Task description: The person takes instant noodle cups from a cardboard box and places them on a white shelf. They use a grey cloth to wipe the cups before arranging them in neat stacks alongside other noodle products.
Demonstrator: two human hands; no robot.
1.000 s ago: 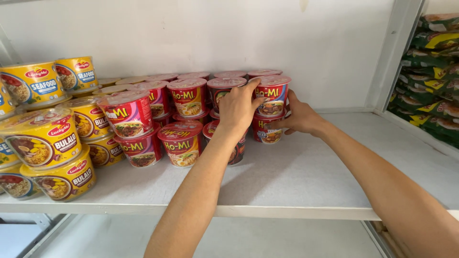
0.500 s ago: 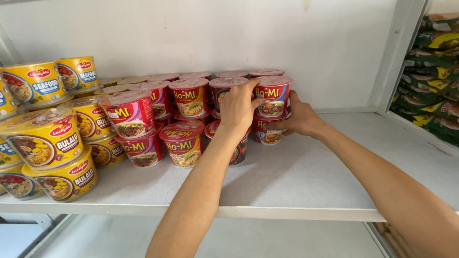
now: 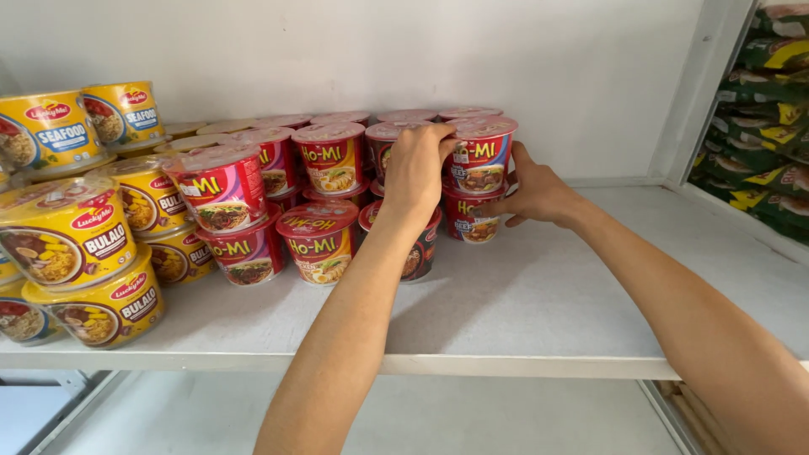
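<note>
White shelf (image 3: 539,312): the top red cup (image 3: 482,154) at the stack's right end has barely been shifted since before. It is gripped by the left hand (image 3: 417,173) and right hand (image 3: 535,194), fingers closed around it.

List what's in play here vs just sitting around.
In play: left hand and right hand on the stacked red noodle cups at the row's right end.

Idle: other red cups, yellow noodle bowls, green packets, white shelf.
</note>
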